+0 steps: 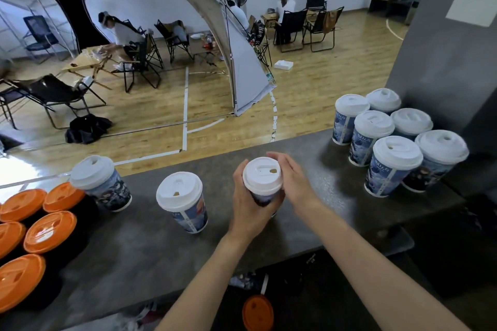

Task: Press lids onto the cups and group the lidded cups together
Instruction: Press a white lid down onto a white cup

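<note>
Left hand (246, 205) clamped round the body of a paper cup (265, 198), fingers and thumb wrapped on its sides, cup upright, centre of the grey surface (134, 250); base hidden by the hand, can't tell if it sits on the surface or is lifted. White lid (263, 175) on top of that cup, sip hole facing up. Right hand (294, 183) against the lid's right edge, fingers together and lightly curved along the rim; can't tell if it pinches the lid or only touches it. Two more lidded cups to the left, apart from each other: nearer cup (181, 205) just left of the left hand, far-left cup (100, 183) near the surface's back edge. Group of six lidded cups (391, 166) at the right end, packed close in two rows, well apart from the held cup and next to a grey block (443, 56). Orange lids (49, 231) on dark containers clustered at the far left edge, next to the far-left cup. One more orange lid (257, 312) below the surface's front edge, between the forearms. Background: wooden floor (215, 105), a tent (242, 62), folding chairs, people seated.
</note>
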`<state>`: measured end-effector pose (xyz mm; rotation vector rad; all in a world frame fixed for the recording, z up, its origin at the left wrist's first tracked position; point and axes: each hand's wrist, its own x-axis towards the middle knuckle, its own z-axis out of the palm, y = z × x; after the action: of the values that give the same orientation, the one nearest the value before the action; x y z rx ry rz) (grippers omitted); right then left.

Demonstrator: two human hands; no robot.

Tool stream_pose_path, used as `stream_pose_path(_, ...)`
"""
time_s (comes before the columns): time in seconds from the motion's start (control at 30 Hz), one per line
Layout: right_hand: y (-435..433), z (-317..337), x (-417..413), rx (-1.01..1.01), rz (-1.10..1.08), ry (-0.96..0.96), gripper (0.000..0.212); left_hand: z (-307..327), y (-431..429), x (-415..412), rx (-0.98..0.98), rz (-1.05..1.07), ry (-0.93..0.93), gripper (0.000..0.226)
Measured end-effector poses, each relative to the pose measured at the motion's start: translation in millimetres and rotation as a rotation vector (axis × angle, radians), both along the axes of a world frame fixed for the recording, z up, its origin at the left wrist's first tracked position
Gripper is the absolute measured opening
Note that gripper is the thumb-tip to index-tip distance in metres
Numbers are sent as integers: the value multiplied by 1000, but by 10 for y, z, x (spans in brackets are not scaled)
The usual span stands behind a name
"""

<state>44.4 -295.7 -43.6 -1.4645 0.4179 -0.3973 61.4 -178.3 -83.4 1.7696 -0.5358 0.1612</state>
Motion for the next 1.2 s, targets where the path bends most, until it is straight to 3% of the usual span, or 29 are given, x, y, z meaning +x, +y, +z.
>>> stream_pose_path(0.1,-28,-13,2,45,-6,-13,32,-121,-35,-41,-24,4,81,82)
stream_pose_path(0.37,-123,20,35,-127,35,9,30,-307,-58,-13,-56,-23,191,77)
stream_pose_path(0.53,-137,158,22,-66,206,55,34,-404,-21,126,-21,-141,282,67)
stream_pose_path(0.67,-3,130,-52,67,27,25,33,-358,-31,54,-89,-101,246,83)
stream_pose_path(0.83,127,62,-60,70,-71,11,31,-292,-88,-196,-183,40,187,82)
stream_pose_path(1.07,8,-14,-99,-263,47,-12,31,-309,138,199,-3,-184,170,82)
stream_pose_path(1.2,-130,44,-6,-271,148,12,28,-303,155,163,-7,-183,195,79)
